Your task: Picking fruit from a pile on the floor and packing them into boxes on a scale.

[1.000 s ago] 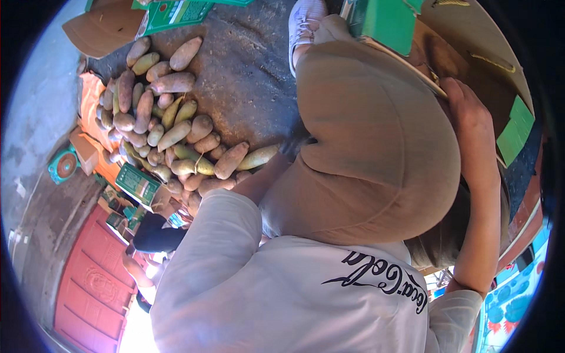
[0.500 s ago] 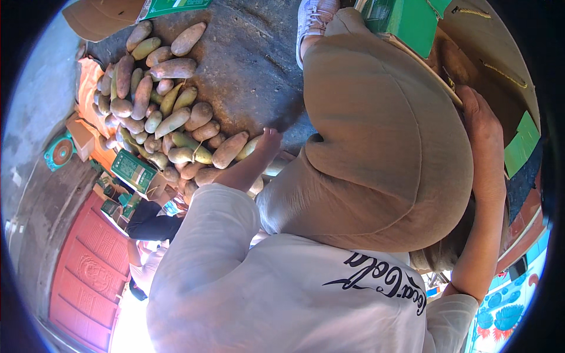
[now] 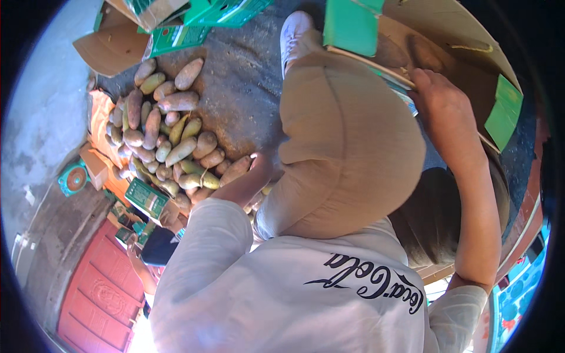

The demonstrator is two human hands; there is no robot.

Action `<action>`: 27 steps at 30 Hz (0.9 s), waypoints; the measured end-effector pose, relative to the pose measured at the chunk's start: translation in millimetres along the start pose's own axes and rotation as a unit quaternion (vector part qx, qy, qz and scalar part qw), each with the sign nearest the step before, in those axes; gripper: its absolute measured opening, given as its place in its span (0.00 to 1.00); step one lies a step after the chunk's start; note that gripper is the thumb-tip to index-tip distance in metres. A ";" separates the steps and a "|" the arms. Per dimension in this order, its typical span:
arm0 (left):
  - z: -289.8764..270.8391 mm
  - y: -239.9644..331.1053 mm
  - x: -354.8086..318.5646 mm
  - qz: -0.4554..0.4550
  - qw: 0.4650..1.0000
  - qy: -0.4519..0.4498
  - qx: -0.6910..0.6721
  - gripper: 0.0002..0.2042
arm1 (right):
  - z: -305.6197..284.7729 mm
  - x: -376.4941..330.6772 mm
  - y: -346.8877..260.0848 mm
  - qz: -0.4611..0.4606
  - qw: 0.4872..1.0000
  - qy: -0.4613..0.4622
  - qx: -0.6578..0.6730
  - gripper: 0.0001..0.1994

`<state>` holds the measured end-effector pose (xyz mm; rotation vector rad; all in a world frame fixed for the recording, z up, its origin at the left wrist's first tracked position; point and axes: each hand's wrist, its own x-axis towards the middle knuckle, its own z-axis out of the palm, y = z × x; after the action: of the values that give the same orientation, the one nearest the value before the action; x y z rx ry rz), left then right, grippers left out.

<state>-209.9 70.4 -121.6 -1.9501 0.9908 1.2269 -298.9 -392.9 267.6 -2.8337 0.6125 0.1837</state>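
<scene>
My right hand (image 3: 442, 109) is closed over the near edge of an open cardboard box (image 3: 432, 17) with green flaps, at the upper right. Inside that box, a few brownish tubers (image 3: 425, 52) lie in shadow. My left hand (image 3: 263, 166) is low beside my knee, at the near right end of a heap of long tubers (image 3: 181, 151), pinkish-brown and greenish. A pinkish tuber (image 3: 236, 170) lies right next to it. The knee and shadow hide most of its fingers, so whether it holds anything cannot be told.
Green and brown cartons (image 3: 176, 40) stand at the far left. A green box (image 3: 146, 198) and a round-dialled scale (image 3: 74, 178) are left of the heap, by an orange sheet (image 3: 101, 112). Another person's arm (image 3: 140, 267) shows near a red door (image 3: 97, 288).
The view has shifted, bringing more cartons in at the top. My left hand has sunk further behind the knee. My right hand keeps its grip on the box edge, now with its back more visible.
</scene>
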 end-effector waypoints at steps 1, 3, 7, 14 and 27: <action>-9.7 -14.3 -10.1 -0.009 1.000 0.009 0.001 0.14 | -1.5 2.2 -5.2 -0.012 1.000 0.008 -0.002 0.09; -41.8 -3.3 3.7 -0.003 1.000 0.030 0.005 0.14 | 1.5 0.4 -5.0 -0.014 0.999 0.032 0.004 0.10; -55.5 -25.7 -22.7 0.029 0.997 0.074 0.009 0.14 | 6.2 2.4 -10.1 -0.020 0.999 0.040 0.004 0.11; -75.3 -81.2 -93.3 0.066 0.987 0.139 0.035 0.14 | 10.5 -6.6 -6.8 -0.004 1.000 0.022 -0.009 0.09; -328.3 -115.0 -241.8 -0.060 0.854 0.488 -0.168 0.26 | -0.7 -1.5 -9.7 -0.011 0.999 -0.037 0.013 0.10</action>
<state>-33.3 -71.0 236.6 -2.9560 1.1103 0.2552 -296.1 -383.9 270.5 -2.7931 0.5625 0.2722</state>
